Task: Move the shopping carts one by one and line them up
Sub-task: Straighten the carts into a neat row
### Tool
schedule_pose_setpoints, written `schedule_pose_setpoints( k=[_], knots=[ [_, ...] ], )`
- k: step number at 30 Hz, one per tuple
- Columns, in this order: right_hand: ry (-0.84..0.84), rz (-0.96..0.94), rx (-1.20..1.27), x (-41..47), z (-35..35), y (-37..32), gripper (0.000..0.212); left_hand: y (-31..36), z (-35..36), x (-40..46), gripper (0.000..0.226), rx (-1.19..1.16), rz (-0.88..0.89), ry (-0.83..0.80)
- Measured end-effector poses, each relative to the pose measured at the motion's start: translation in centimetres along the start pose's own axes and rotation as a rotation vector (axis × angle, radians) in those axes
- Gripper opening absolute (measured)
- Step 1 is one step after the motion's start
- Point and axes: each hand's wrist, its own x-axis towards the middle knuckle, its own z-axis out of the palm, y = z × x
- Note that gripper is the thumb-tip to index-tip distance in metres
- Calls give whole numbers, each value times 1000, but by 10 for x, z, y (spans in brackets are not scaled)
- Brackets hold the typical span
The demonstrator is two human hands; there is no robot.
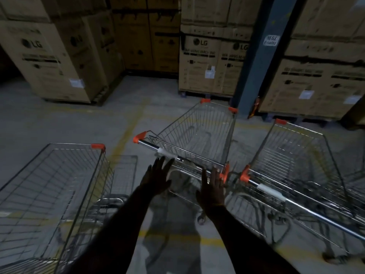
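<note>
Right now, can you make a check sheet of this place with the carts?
Surface: grey concrete floor with faded yellow lines.
Job's things: three silver wire shopping carts with orange corners: left cart, middle cart, right cart.
Clutter: nothing seen.
Hands: left hand and right hand open, fingers spread, by the middle cart's handle.
Cables: nothing seen.
Surroundings: stacked brown cardboard boxes, blue steel post.
</note>
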Motion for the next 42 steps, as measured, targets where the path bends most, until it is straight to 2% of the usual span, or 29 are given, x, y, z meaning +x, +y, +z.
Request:
schedule_pose_setpoints(
  k=[5,8,10,13,16,20,24,28,31,34,38,42],
  knots=[
    [33,-20,78,9,17,3,112,-4,-3,50,89,32,20,47],
    [57,-20,59,19,24,0,114,-18,0,86,87,77,-17,-27],
    [83,-12,26,31,29,-4,113,-31,1,109,82,14,-35,-44],
    [109,-5,-22,64,32,-10,113,-54,2,139,70,27,56,70],
    [69,-32,-86,103,36,-14,113,-76,-1,172,59,1,94,104],
    [80,-53,-206,158,33,-22,108,-95,-8,212,68,-20,53,93],
    [42,-75,-214,207,31,-25,104,-110,-16,232,74,-53,26,96],
    [-75,-73,-172,235,14,-32,96,-125,-23,237,73,5,30,91],
    [-63,-99,-260,245,8,-33,86,-132,-20,227,76,29,7,88],
    [-60,-144,-286,246,7,-36,89,-130,-11,204,80,-38,-31,107],
    [-72,-179,-325,231,4,-33,89,-118,-1,172,86,-44,-71,97],
    [-166,-203,-303,199,-4,-18,75,-104,10,128,82,-124,-54,96]
  ],
)
